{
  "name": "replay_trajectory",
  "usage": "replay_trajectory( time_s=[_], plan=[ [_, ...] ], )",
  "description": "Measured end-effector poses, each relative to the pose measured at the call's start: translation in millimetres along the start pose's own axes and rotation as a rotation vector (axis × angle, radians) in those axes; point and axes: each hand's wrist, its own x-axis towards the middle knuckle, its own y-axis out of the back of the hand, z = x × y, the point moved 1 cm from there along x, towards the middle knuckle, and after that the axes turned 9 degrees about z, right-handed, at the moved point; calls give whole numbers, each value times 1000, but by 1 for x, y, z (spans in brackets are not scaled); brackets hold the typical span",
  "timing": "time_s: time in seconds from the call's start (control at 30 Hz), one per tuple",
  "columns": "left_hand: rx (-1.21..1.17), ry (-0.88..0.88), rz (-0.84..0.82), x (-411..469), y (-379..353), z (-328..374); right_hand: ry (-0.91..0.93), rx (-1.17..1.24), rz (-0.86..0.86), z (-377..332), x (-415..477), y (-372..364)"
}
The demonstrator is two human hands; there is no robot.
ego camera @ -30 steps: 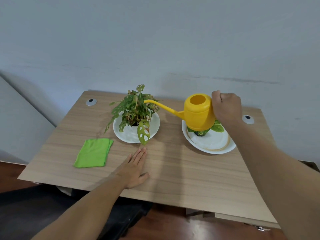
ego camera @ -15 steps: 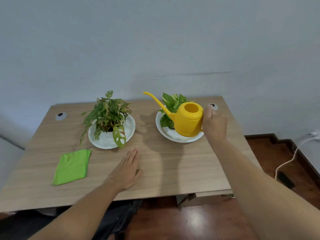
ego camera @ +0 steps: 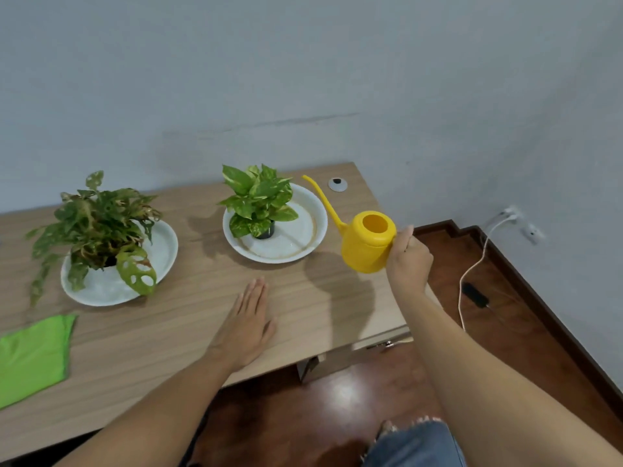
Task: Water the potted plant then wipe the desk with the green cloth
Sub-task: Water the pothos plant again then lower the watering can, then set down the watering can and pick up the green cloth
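My right hand grips the handle of a yellow watering can, held upright in the air near the desk's right edge, its spout pointing up and left. A green-leaved potted plant stands on a white plate just left of the can. A second, darker plant sits on another white plate further left. The green cloth lies flat at the desk's front left. My left hand rests flat, fingers apart, on the wooden desk.
A round cable grommet is set in the desk's back right corner. To the right, a white cable runs from a wall socket down to a black adapter on the dark wooden floor. A grey wall stands behind the desk.
My right hand has carried the watering can away from the left plant, across the right plant's plate, to the desk's right edge, and levelled it. The view has swung right. My left hand stays put.
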Motion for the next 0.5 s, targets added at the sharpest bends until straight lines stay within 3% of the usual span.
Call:
replay_trajectory(
  time_s=[0.27,0.5],
  plan=[
    [10,45,18,13,-20,20,-103,-12,-54,58,-2,-10],
    [11,29,83,14,-24,21,-74,-18,-107,85,-12,-23]
  ],
)
